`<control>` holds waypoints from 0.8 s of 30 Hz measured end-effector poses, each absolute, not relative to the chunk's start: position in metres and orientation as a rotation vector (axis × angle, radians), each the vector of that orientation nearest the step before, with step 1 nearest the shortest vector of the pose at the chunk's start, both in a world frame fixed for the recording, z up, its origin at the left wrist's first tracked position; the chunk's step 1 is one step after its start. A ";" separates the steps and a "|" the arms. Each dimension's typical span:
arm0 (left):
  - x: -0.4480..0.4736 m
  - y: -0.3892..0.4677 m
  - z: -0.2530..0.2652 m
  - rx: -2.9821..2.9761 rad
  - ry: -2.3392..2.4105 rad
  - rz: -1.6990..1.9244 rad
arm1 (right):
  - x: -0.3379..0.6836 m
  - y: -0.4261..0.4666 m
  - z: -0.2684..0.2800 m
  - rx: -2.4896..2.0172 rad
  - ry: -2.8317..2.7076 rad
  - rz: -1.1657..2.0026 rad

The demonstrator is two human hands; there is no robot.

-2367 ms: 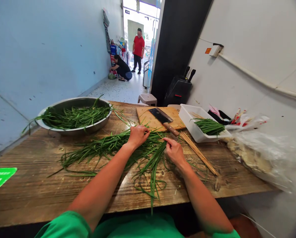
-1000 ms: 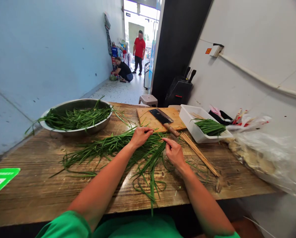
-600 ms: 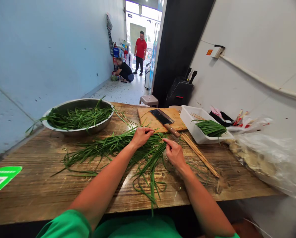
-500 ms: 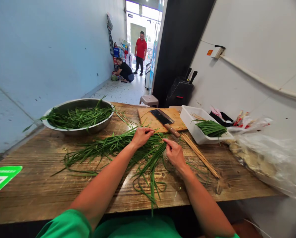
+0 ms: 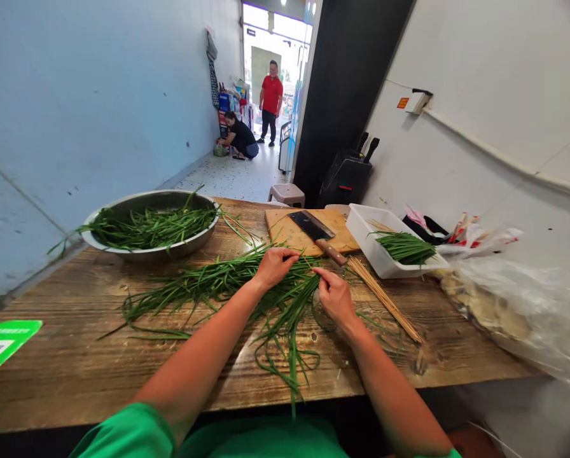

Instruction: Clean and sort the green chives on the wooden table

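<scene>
My left hand (image 5: 275,267) is closed in a pinch at the end of a thin bamboo skewer (image 5: 306,260). The skewer slants down to the fingertips of my right hand (image 5: 335,294), which is closed on a bunch of garlic chives (image 5: 292,331). Their long green ends trail toward the front edge of the table. Under and left of my left hand spreads a loose pile of chives (image 5: 194,283). A bundle of bamboo skewers (image 5: 385,299) lies right of my right hand. Just beyond it, a cleaver (image 5: 313,226) rests on a wooden cutting board (image 5: 278,222), handle toward me.
A metal basin (image 5: 189,247) of chives stands at the left. On the right are a white plastic tub (image 5: 375,251) with skewered chives (image 5: 404,247) and a clear plastic bag (image 5: 514,312). Two people (image 5: 270,95) are near the far doorway, one crouching.
My left hand has shifted slightly right along the skewer, closer to my right hand. My right hand and the chives it grips are almost unmoved.
</scene>
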State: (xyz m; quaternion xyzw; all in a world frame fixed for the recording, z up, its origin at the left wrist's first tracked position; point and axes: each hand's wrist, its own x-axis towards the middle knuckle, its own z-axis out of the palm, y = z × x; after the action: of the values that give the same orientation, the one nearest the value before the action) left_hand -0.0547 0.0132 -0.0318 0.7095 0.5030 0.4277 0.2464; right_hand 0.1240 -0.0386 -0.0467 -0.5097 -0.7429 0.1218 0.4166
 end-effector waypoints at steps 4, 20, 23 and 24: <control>-0.047 0.008 -0.033 2.023 1.283 1.108 | 0.121 -0.040 -0.046 -1.315 -1.835 0.314; -0.063 0.009 -0.030 2.121 1.231 0.883 | 0.129 -0.034 -0.044 -1.358 -1.678 0.287; -0.068 0.012 -0.031 2.168 1.232 0.894 | 0.133 -0.033 -0.040 -1.346 -1.627 0.222; -0.069 0.012 -0.031 2.179 1.237 0.899 | 0.135 -0.033 -0.038 -1.341 -1.613 0.200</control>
State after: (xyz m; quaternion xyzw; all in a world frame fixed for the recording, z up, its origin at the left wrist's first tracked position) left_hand -0.0688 0.0124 -0.0310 0.7951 0.4513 0.3282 0.2377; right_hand 0.1349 -0.0327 -0.0381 -0.5531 -0.6652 0.0825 0.4946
